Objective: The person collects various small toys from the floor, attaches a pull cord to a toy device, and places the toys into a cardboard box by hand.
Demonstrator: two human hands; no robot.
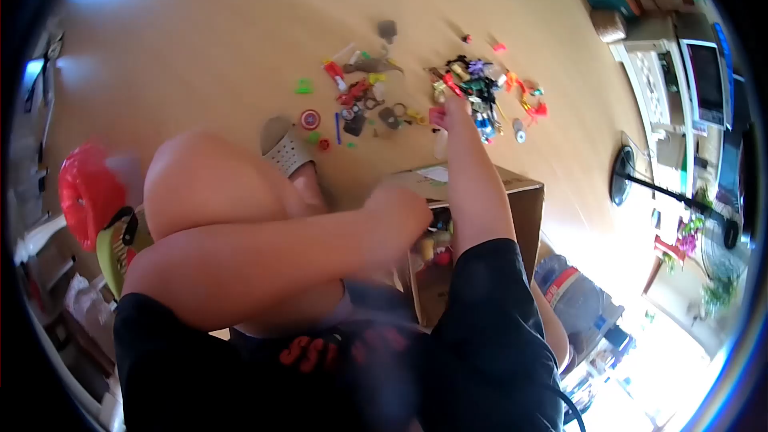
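My right hand [450, 110] reaches down to the near edge of a heap of small mixed toys [480, 84] on the floor. A pinkish-red bit shows beside its fingers, which are too small and covered to read. Blurred by motion, my left hand [404, 212] is beside the opening of a cardboard box [524, 192]; how its fingers lie does not show. Several small coloured toys [436, 250] are inside that box. Left of the heap lie a grey animal-shaped toy [372, 66], a round shield-like disc [310, 119] and a blue stick [338, 128].
A foot in a light clog [288, 152] stands left of the box. A large clear water bottle [576, 300] is at the right, with a black fan [622, 176] beyond it. A red inflated thing [84, 192] sits at the far left.
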